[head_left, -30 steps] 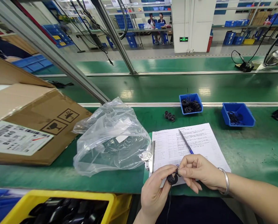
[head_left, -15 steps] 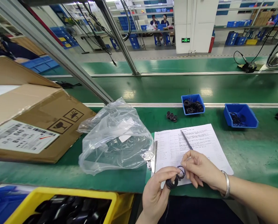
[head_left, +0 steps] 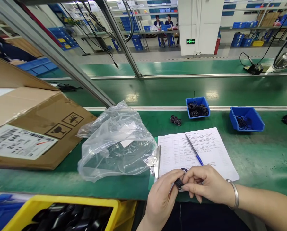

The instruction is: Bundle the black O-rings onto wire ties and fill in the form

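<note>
A small bundle of black rings is pinched in my left hand, over the lower edge of the printed sheets. The fingers of my right hand close on the same bundle from the right. Under the hands, the papers lie on a clipboard with a metal clip, and a blue pen rests on them. Beyond the papers sit a small pile of black rings, a blue bin full of black rings and a second blue bin with fewer inside.
A clear plastic bag lies left of the clipboard, beside an open cardboard box. A yellow crate of black parts stands at the lower left. A metal post slants across the bench. People sit in the background.
My right hand has moved down and left onto the bundle, and its fingers have closed there. More of the pen shows. The whole view has shifted slightly.
</note>
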Action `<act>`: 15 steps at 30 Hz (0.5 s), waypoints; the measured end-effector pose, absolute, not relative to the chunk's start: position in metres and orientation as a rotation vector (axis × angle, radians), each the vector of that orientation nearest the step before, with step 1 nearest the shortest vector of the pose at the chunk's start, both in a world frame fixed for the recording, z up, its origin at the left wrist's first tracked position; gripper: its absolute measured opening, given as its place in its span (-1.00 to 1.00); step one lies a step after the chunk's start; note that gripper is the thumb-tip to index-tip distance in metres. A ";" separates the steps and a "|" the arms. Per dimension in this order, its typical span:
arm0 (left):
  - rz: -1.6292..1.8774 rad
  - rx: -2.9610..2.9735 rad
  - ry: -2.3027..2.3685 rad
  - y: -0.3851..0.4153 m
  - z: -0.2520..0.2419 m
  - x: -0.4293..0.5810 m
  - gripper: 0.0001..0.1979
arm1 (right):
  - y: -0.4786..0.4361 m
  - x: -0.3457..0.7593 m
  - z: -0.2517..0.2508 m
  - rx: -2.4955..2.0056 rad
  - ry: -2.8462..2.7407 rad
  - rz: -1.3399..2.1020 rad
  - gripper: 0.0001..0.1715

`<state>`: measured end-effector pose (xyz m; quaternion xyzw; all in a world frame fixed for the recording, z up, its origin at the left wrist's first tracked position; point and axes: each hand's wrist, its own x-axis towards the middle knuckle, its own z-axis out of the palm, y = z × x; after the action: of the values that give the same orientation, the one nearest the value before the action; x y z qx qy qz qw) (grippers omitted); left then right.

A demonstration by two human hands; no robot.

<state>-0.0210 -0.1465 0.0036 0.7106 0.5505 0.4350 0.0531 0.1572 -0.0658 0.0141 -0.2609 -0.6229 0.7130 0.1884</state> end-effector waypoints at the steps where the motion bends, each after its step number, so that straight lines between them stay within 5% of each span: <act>1: 1.323 2.167 1.666 -0.146 0.004 -0.021 -0.72 | -0.064 0.157 0.015 -0.725 -1.704 2.069 -0.61; 15: 1.372 2.166 1.605 -0.149 0.001 -0.023 -0.70 | -0.054 0.156 0.013 -0.646 -1.314 2.445 -0.57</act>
<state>-0.0232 -0.1487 0.0007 0.7149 0.5297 0.4526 0.0582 0.1563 -0.0543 0.0130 -0.2243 -0.4561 0.8489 0.1454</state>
